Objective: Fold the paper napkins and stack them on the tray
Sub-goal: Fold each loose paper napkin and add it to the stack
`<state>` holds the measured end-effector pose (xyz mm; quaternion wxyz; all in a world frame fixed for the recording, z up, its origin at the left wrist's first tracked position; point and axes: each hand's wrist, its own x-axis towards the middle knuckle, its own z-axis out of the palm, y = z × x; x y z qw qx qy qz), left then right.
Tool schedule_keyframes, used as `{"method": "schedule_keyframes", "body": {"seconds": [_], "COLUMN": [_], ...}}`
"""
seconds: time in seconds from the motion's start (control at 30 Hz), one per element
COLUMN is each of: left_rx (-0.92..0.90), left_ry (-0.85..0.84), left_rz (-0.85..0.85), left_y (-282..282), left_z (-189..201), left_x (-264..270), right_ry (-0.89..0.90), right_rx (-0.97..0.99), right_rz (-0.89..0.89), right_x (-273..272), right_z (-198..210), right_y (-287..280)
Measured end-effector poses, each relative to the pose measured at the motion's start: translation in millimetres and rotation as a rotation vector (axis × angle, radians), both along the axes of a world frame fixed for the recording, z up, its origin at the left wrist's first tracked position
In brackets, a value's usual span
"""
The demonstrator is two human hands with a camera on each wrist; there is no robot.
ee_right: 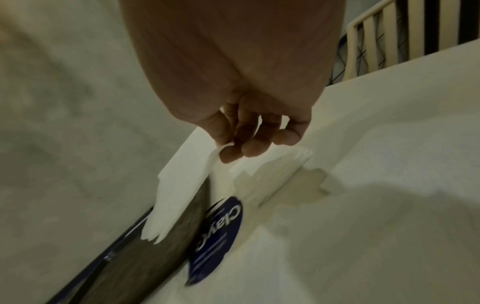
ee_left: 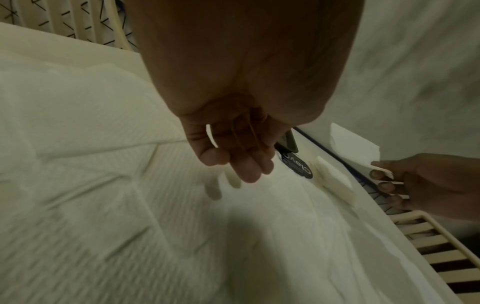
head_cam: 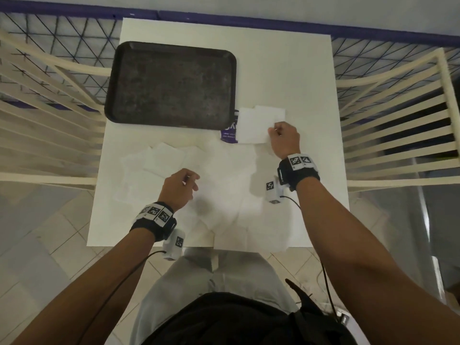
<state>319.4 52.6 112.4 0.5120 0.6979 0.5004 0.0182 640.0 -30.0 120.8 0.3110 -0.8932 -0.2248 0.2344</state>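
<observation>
Pinching a folded white paper napkin (head_cam: 251, 125) in your right hand (head_cam: 285, 138), held just beside the dark rectangular tray (head_cam: 171, 83); left hand (head_cam: 180, 188) relaxed, holding nothing; thin corner pinch could unfold it

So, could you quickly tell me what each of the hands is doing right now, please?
Left hand: open, fingers relaxed above the loose napkins, holding nothing.
Right hand: pinching the corner of a folded napkin, lifted beside the tray.

Likely a home balcony or terrace: small white table (head_cam: 298, 70) ringed by cream slatted railing (head_cam: 398, 125) at 3 and 9 o'clock, pale floor tiles (head_cam: 49, 245) at 6.
</observation>
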Motion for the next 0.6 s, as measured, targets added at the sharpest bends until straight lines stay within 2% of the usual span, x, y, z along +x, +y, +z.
{"method": "schedule_keyframes", "body": {"seconds": [0.23, 0.6], "left_rx": [-0.02, -0.024], "left_ry": [0.065, 0.113], "left_rz": [0.03, 0.07], "left_y": [-8.5, -11.2], "left_z": [-5.5, -10.8], "left_x": [16.7, 24.4], "right_ry": [-0.005, -0.027], "right_rx": [-0.069, -0.112], "right_rz": [-0.055, -0.067], "right_x": [58.3, 67.9], "right_z": [-22.8, -45.5], "right_y": [11.5, 12.4]}}
